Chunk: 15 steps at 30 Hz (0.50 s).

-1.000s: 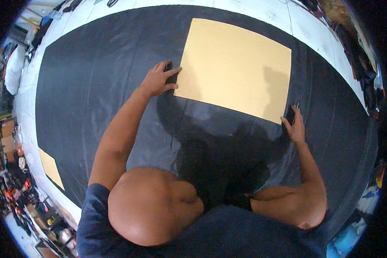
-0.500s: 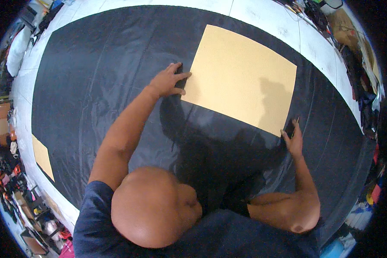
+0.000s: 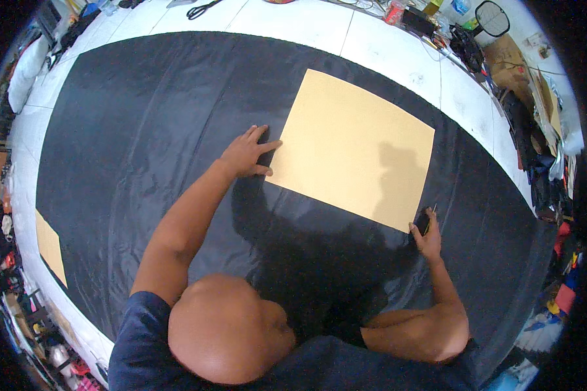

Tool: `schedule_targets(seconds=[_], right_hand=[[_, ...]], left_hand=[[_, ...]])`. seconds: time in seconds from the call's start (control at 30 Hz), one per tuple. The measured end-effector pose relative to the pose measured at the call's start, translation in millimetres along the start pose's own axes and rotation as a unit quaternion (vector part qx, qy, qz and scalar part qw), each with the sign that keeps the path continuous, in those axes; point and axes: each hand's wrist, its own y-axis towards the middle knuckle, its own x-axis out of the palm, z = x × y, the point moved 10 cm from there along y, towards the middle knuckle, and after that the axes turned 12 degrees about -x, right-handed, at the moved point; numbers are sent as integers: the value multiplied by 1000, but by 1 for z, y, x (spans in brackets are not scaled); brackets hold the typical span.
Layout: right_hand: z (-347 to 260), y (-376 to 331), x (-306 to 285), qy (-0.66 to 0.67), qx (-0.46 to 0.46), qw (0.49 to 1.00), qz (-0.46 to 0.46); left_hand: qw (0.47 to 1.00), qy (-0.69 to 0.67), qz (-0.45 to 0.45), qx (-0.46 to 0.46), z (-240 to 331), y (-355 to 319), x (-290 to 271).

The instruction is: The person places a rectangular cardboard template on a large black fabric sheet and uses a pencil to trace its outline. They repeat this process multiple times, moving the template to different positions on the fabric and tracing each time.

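A pale yellow rectangular sheet (image 3: 352,140) lies flat on a large black cloth (image 3: 130,150) spread over the floor. My left hand (image 3: 246,154) rests at the sheet's left edge with fingers spread, its fingertips touching the edge and near left corner. At the near right corner is my right hand (image 3: 428,238), its thumb tip on the corner. A thin, pointed thing (image 3: 436,208) sticks out at its fingertips; what kind it is cannot be made out. My shadow falls across the cloth and part of the sheet.
Another yellow piece (image 3: 50,247) lies at the cloth's left edge. Black-handled scissors (image 3: 203,9) lie on the white tiled floor (image 3: 280,29) beyond the cloth. Clutter lines the left side; a cardboard box (image 3: 505,62) and dark bags stand at the far right.
The whole view has tilted, so cloth, sheet and hands appear lower and more of the far floor shows, with the scissors. Both hands keep their places at the sheet.
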Motion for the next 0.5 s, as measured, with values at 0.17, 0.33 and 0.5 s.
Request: schedule_targets(seconds=[0.17, 0.33, 0.5], right_hand=[[-6, 1, 0, 10, 13, 1000, -5], [-5, -2, -2, 15, 12, 1000, 2], [-7, -2, -2, 16, 15, 1000, 7]], left_hand=[[1000, -15, 4, 5, -1, -3, -2], [1000, -30, 0, -1, 2, -1, -3], [999, -44, -1, -6, -1, -1, -2]])
